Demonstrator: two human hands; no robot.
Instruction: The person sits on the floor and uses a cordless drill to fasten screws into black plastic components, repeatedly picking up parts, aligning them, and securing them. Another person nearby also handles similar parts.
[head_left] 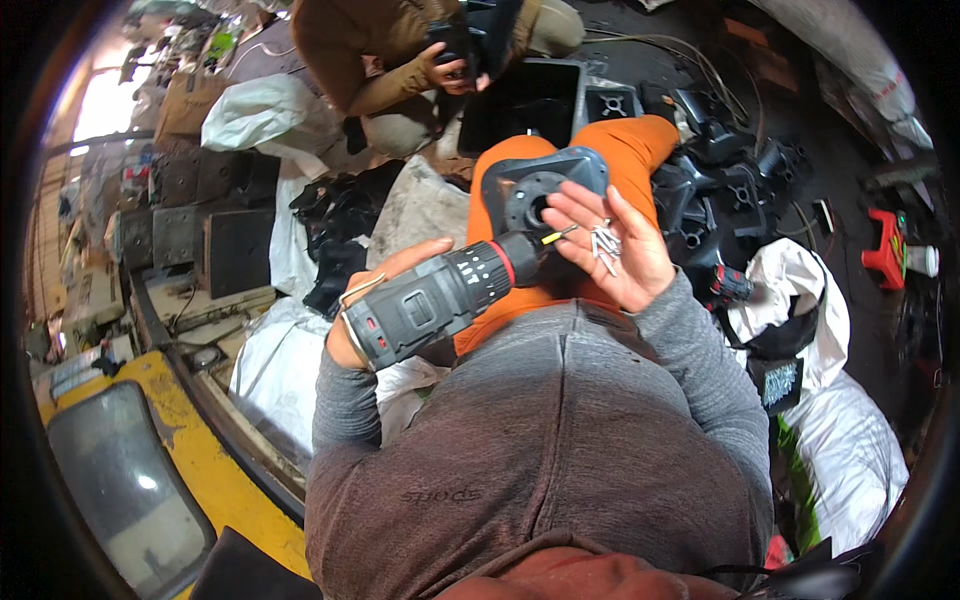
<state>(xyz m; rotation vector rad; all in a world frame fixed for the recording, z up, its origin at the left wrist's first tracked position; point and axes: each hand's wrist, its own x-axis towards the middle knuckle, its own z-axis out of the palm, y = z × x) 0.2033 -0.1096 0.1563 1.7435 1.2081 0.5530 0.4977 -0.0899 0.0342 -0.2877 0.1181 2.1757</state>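
Dark-grey power drill [430, 305], gripped in the left hand [392, 264], lower left of the flanged housing [520, 168]: probably heavy, best held at the rear. Right hand [642, 268], palm open at the housing's lower right, carries silvery screws [606, 248], likely light, easily spilled.

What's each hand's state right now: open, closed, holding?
Left hand: closed around a cordless drill.
Right hand: open, palm up, holding silver screws.

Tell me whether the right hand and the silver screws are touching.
Touching. The head view shows the silver screws lying in a loose cluster directly on the upturned palm of the right hand.
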